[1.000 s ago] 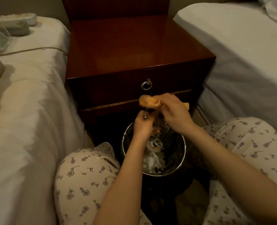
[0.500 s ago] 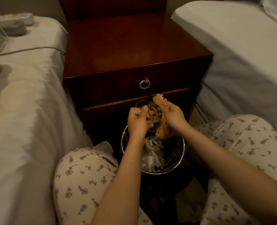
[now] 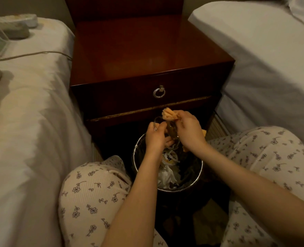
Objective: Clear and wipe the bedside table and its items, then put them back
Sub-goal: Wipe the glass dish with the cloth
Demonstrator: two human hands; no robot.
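There is a single view, from a camera worn on the person's head. It looks forward and steeply down over both forearms and the knees in flower-print trousers (image 3: 94, 191). It faces the front of the bedside table (image 3: 147, 56), whose top fills the upper middle of the frame. The wide lens takes in a bed (image 3: 23, 122) along the left edge and another bed (image 3: 272, 59) along the right, their edges bowed. The waste bin (image 3: 195, 180) sits close below, between the knees.
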